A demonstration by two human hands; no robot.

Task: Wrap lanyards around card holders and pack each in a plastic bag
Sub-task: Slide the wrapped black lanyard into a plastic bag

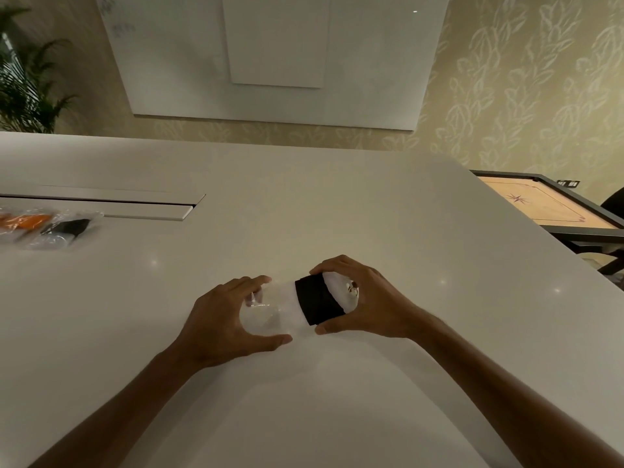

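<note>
A broad pale desk (304,204) fills most of the view, with a long recessed slot panel (101,206) set into it toward ten o'clock. Behind the desk, at twelve o'clock, a large white board (277,55) hangs on a leaf-patterned wall, a green plant (27,82) stands at eleven o'clock, and a wooden game board (547,207) in a dark frame sits off the desk's edge at two o'clock. At nine o'clock, on the desk beside the slot, lie two packed clear bags: one with an orange lanyard (25,221) inside and, just beside it, one with a black lanyard (67,228); both are blurred. Near the middle of the desk, both hands meet over the current piece. The left hand (233,319) curls its fingers and thumb around the open end of a clear plastic bag (266,315). The right hand (368,298) grips a white card holder (341,292) wrapped with a wide black lanyard band (317,302), thumb below and fingers above it. The card holder lies at the bag's mouth at three o'clock of the bag; how far it sits inside cannot be told.
</note>
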